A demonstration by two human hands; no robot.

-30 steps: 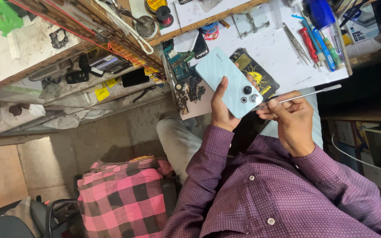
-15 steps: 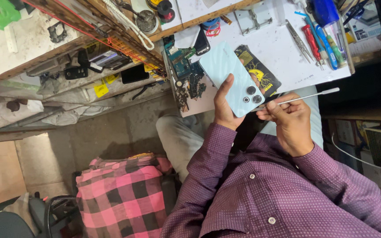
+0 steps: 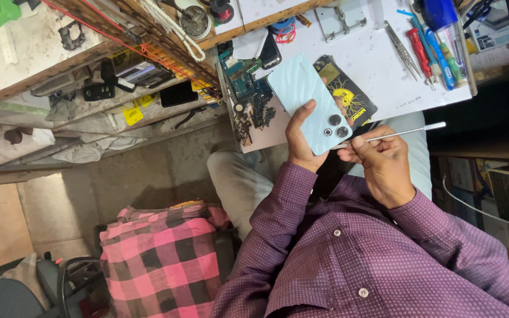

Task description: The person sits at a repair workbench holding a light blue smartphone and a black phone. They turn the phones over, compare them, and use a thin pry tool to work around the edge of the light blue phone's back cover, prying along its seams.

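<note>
Cluttered white tabotop is wrong word, so: cluttered white tabletop (image 3: 378,70) up top, with screwdrivers and circuit boards scattered about. Left hand (image 3: 299,144) is wrapped around the lower end of a pale blue phone (image 3: 308,101), back side up, long axis running diagonally away from the body. Right hand (image 3: 381,162) sits just beside it, pinching a thin metal pry tool (image 3: 405,133) whose near tip meets the phone's camera corner.

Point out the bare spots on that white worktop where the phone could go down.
The widest bare patch of the white worktop lies between the black-and-yellow card and the tweezers. A smaller strip runs below the screwdrivers. It is crowded at the left edge, around the circuit boards, and near the metal bracket.
</note>
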